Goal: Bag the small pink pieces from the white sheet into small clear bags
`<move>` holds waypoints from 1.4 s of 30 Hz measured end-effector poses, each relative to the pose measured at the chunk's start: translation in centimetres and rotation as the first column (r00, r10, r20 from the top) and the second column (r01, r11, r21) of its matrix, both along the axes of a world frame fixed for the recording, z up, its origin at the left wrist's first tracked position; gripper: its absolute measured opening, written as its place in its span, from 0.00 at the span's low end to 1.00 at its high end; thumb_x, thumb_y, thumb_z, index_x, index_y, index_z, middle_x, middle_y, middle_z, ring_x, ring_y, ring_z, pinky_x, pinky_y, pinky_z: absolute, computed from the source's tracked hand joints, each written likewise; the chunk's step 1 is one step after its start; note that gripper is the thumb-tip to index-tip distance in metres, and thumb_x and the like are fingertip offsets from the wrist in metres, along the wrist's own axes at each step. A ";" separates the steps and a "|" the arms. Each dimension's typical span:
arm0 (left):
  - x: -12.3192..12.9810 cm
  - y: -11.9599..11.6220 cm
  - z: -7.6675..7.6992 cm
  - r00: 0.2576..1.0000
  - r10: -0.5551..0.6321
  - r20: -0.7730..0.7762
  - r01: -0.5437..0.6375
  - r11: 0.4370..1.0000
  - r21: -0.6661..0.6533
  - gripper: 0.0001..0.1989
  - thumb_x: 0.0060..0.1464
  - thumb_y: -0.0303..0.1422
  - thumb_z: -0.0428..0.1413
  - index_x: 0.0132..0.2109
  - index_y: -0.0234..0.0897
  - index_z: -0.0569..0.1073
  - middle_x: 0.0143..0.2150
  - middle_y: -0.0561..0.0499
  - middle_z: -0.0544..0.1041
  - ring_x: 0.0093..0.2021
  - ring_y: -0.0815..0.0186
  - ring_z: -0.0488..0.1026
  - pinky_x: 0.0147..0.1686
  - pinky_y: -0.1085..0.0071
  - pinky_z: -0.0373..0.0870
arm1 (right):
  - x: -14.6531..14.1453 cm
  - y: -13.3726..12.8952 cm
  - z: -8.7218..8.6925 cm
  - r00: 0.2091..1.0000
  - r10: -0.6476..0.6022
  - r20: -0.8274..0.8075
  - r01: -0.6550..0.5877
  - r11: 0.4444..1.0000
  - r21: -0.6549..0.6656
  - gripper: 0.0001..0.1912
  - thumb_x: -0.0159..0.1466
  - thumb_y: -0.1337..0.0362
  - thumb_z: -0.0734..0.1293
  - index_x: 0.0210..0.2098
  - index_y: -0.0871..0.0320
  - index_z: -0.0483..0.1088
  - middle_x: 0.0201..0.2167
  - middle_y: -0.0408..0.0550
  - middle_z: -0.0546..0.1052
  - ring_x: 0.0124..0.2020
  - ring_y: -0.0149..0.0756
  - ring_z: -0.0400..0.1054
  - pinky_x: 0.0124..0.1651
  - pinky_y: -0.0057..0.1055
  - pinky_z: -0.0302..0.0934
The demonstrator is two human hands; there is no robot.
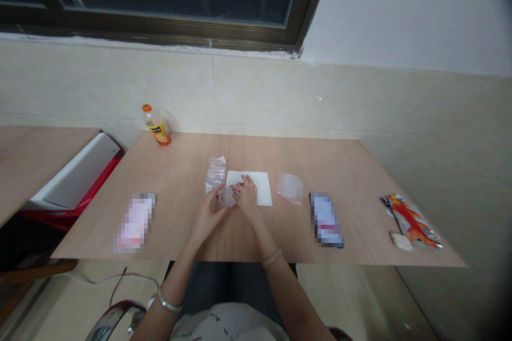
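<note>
Over table [288, 229], left hand [207, 216] and right hand [247, 197] gripping clear plastic cup [226, 196], axis tilted.

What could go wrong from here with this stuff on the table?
The small clear plastic cup, held at the fingertips of the left hand, might slip and roll. The white paper sheet under the right hand could slide. The loose clear plastic bag right beside them could get knocked.

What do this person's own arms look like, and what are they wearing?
Both forearms are bare, with no sleeves or gloves. The left arm has a silver bangle, the right arm a thin beige bangle. A white top with dark marks shows below.
</note>
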State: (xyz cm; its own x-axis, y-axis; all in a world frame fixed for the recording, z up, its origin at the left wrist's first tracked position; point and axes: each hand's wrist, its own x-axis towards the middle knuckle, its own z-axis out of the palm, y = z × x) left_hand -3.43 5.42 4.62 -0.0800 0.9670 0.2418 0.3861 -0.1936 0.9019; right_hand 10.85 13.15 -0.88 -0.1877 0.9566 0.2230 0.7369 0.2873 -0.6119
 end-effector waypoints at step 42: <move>0.4 0.7 0.0 0.999 -0.041 0.031 0.041 0.999 -0.019 0.27 0.49 0.35 0.60 0.56 0.41 0.65 0.57 0.45 0.70 0.58 0.57 0.66 0.59 0.56 0.60 | 1.9 -1.1 -1.3 0.986 -0.143 -0.084 0.146 0.989 0.032 0.09 0.55 0.65 0.69 0.37 0.55 0.77 0.54 0.54 0.68 0.56 0.45 0.59 0.54 0.42 0.57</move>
State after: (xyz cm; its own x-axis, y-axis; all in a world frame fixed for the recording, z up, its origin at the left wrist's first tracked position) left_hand -2.99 6.10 4.63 -0.0474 0.9741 0.2211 0.3505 -0.1911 0.9169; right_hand 12.74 12.05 -2.15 -0.0275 0.9630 0.2681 0.7206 0.2050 -0.6623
